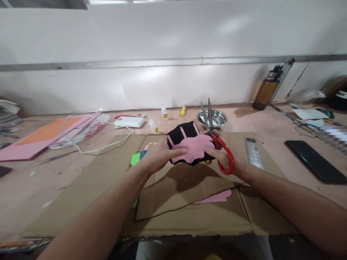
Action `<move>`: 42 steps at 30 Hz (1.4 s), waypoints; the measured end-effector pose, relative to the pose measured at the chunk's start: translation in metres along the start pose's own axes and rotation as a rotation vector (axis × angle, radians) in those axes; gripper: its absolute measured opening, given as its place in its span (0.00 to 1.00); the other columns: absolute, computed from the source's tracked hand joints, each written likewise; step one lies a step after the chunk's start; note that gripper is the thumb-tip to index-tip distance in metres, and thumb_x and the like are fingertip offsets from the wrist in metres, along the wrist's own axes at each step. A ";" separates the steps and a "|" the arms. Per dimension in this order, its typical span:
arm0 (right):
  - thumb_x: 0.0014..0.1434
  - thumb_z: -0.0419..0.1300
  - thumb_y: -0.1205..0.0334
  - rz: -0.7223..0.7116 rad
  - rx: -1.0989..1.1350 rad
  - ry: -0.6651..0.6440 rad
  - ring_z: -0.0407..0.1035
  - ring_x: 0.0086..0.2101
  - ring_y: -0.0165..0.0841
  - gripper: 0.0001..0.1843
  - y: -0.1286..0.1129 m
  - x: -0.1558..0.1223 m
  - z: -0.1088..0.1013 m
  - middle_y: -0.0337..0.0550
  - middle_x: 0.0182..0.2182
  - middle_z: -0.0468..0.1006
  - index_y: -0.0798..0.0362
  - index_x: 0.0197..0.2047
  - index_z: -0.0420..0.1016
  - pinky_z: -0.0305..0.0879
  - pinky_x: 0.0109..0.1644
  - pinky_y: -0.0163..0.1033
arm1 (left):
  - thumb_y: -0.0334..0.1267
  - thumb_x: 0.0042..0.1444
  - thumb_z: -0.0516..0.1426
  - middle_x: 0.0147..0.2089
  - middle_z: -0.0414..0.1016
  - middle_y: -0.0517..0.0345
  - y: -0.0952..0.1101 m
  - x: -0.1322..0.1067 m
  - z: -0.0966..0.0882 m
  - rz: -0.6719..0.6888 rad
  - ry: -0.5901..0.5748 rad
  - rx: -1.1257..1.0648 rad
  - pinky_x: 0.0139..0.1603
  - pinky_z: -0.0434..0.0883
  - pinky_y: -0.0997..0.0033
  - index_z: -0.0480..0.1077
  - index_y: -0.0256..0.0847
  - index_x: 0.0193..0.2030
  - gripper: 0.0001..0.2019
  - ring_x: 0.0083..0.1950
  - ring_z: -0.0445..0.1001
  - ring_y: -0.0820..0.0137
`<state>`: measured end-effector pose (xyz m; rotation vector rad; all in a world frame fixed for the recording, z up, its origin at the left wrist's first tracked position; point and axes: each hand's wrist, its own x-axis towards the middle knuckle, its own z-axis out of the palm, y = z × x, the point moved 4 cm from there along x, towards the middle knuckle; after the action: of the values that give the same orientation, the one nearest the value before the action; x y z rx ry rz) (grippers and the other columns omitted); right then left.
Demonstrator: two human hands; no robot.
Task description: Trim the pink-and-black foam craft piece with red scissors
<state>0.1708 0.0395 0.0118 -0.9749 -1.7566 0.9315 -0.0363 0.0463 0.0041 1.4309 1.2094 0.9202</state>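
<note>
Above the cardboard sheet (89,187), a black and pink foam cutout (189,146) is held between my two hands. My left hand (158,155) pinches its left edge, thumb on top. The right edge is gripped by my right hand (223,155), which also carries red-handled scissors (227,166). Their slightly parted blades point up and away, past the cutout's far right corner. The fingers under the cutout are hidden. Beneath it lies a smaller cardboard piece (173,195), with a pink paper scrap (218,196) showing at its edge.
Behind are small glue bottles (165,112), a yellow stick (183,110), a metal bowl (219,117) and a white cabled device (129,121). A metal ruler (254,152) and black phone (316,161) lie right; pink and orange sheets (48,131) left. A brown bottle (267,90) stands by the wall.
</note>
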 end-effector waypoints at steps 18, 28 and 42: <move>0.54 0.60 0.63 0.132 -0.046 -0.227 0.67 0.46 0.40 0.09 0.002 -0.010 0.016 0.39 0.37 0.72 0.50 0.38 0.65 0.65 0.50 0.46 | 0.48 0.46 0.67 0.24 0.74 0.61 0.009 -0.002 -0.004 -0.044 -0.019 0.016 0.23 0.63 0.75 0.78 0.41 0.28 0.12 0.24 0.68 0.73; 0.59 0.60 0.54 0.133 0.059 -0.317 0.69 0.46 0.41 0.11 -0.005 -0.013 0.015 0.43 0.42 0.75 0.49 0.43 0.69 0.66 0.50 0.45 | 0.45 0.47 0.67 0.22 0.72 0.62 0.009 0.000 -0.008 -0.020 -0.052 -0.032 0.21 0.62 0.78 0.78 0.41 0.29 0.10 0.23 0.68 0.75; 0.66 0.53 0.49 0.025 -0.216 -0.468 0.69 0.35 0.35 0.18 -0.016 -0.011 0.005 0.46 0.44 0.77 0.50 0.51 0.71 0.65 0.37 0.39 | 0.40 0.41 0.70 0.23 0.75 0.61 0.011 0.002 -0.013 -0.015 -0.022 -0.252 0.21 0.63 0.78 0.77 0.39 0.24 0.10 0.22 0.70 0.76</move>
<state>0.1655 0.0223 0.0201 -0.9677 -2.2793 1.0624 -0.0454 0.0512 0.0177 1.2255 1.0458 1.0055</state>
